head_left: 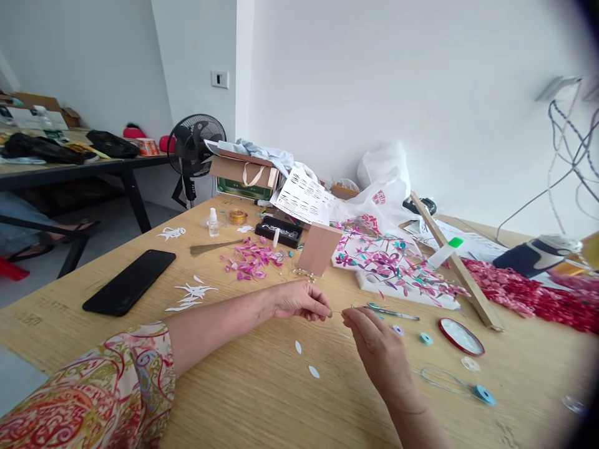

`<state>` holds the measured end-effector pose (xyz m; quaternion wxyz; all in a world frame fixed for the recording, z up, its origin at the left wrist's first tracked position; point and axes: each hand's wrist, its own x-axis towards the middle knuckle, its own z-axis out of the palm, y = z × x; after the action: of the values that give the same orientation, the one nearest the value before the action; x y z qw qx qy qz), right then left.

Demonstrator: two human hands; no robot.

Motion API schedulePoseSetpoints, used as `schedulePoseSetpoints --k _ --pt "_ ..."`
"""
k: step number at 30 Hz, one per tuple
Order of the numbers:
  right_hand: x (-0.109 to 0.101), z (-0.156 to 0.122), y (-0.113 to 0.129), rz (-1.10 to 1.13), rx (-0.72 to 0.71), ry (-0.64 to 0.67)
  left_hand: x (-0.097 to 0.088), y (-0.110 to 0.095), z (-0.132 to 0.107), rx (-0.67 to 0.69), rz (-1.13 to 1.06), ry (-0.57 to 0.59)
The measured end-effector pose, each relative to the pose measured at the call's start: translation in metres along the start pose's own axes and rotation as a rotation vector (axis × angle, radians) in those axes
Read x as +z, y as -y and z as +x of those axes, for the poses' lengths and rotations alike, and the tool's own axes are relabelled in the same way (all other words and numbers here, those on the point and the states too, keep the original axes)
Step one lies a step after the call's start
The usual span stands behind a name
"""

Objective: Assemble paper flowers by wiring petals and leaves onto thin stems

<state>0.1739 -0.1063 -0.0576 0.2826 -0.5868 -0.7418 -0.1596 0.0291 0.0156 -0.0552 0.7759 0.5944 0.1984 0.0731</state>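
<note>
My left hand (302,302) is closed in a pinch above the table, thumb against forefinger. A thin pale strand (337,312), like fine wire, spans the short gap to my right hand (377,343). The fingers of that hand are pressed together at the strand's other end; its exact grip is hard to make out. Two white leaf-shaped pieces, one nearer (314,371) and one farther (298,347), lie on the wood below. Beyond my right hand are scissors (393,311) and a small teal thread spool (425,338).
A black phone (130,282) and white cut pieces (193,294) lie left. Pink petals (253,259) sit before an upright wooden block (319,249). Finished pink flower sprays (397,265) rest on white foam. At right are a blue spool (483,394), a red-rimmed dish (461,337) and a wooden bar (456,262).
</note>
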Motion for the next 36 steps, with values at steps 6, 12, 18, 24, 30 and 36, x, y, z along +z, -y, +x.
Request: schedulePoseSetpoints --k 6,12,18,24,30,36 --pt "-0.005 0.010 0.009 0.153 0.402 0.159 0.010 -0.002 -0.004 0.419 0.848 -0.192" --pt "-0.002 0.011 0.004 0.292 0.593 0.296 0.014 0.003 -0.006 0.701 1.462 -0.170" --pt "-0.007 0.005 -0.013 0.023 0.483 0.180 0.005 0.005 0.004 0.205 0.472 -0.272" --pt "-0.013 0.001 -0.004 -0.077 0.185 -0.224 -0.001 0.001 0.002 0.019 -0.103 -0.153" --pt "0.000 0.000 0.001 -0.159 -0.035 -0.075 0.000 0.001 0.001 -0.047 -0.172 -0.016" --pt "0.000 -0.005 -0.006 -0.076 -0.060 -0.032 0.001 0.003 0.000 -0.047 -0.129 -0.015"
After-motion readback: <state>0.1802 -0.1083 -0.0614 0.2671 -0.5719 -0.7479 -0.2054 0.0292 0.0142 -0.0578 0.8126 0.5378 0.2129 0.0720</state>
